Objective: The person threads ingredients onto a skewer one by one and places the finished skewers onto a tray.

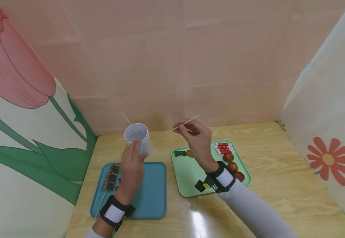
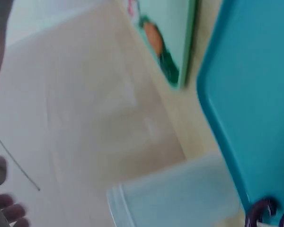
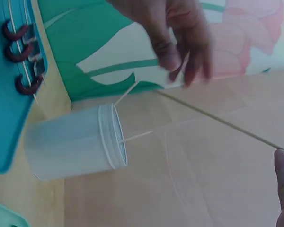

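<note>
Pale sleeve (image 1: 257, 211) nearest; right hand (image 1: 199, 140) pinches a stick (image 3: 236, 127) (pick-up step, seemingly), left hand (image 1: 132, 170) relaxed; next needs steady aim

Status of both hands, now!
Left hand: open, holding nothing.
Right hand: closed, pinching a thin stick.

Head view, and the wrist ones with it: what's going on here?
A person's right hand pinches a thin stick above the table, while the left hand is near the white cup, with nothing visible in its fingers. More sticks poke out of the cup. The blue tray bears skewered dark pieces and curled reddish ones. The green tray holds loose pieces, including round star-marked ones and red-and-white ones.
</note>
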`<state>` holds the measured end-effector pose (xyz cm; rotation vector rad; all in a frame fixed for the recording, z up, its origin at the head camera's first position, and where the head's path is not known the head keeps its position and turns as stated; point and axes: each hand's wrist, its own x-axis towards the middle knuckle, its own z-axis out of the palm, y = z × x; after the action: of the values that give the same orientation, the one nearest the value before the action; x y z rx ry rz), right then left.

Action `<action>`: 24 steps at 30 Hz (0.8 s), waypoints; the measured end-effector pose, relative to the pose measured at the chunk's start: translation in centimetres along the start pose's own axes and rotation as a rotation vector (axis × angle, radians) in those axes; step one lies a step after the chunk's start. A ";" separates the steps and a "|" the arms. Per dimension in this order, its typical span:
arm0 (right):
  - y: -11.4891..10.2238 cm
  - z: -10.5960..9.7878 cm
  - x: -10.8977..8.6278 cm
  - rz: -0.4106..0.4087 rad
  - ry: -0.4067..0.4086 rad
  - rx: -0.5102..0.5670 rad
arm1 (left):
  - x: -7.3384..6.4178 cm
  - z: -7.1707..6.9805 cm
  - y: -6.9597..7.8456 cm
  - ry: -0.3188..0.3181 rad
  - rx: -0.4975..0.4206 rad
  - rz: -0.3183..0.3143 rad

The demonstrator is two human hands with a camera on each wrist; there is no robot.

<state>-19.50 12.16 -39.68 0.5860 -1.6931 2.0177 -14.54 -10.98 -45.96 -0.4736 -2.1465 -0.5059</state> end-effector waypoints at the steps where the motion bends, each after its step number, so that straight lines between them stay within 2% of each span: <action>1: -0.3 -0.5 -0.5 0.010 -0.002 0.008 | 0.0 -0.2 0.5 -0.039 -0.020 0.015; 5: -1.2 -2.1 -2.5 0.048 -0.011 0.040 | -0.7 -0.8 2.4 -0.152 -0.115 0.019; 9: -1.8 -3.1 -4.1 0.092 -0.016 0.109 | -1.1 -1.3 3.5 -0.225 -0.143 0.015; 12: -2.0 -3.4 -5.0 0.122 -0.028 0.115 | -1.2 -1.6 3.8 -0.242 -0.167 0.030; 15: -2.0 -3.9 -5.6 0.150 -0.051 0.076 | -1.2 -1.7 3.9 -0.241 -0.180 0.043; 17: -2.0 -4.4 -5.9 0.184 -0.074 0.008 | -1.3 -1.8 3.8 -0.236 -0.177 0.039; 19: -1.9 -5.3 -6.1 0.252 -0.104 -0.107 | -1.3 -1.9 3.7 -0.232 -0.173 0.026; 21: -1.7 -6.6 -6.3 0.336 -0.157 -0.295 | -1.4 -1.9 3.5 -0.223 -0.171 0.016; 24: -1.0 -9.1 -6.6 0.435 -0.283 -0.629 | -1.5 -2.0 3.1 -0.209 -0.155 -0.002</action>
<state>-13.96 20.84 -44.15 0.3034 -2.6554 1.5419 -10.83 -9.57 -45.52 -0.6348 -2.3165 -0.6514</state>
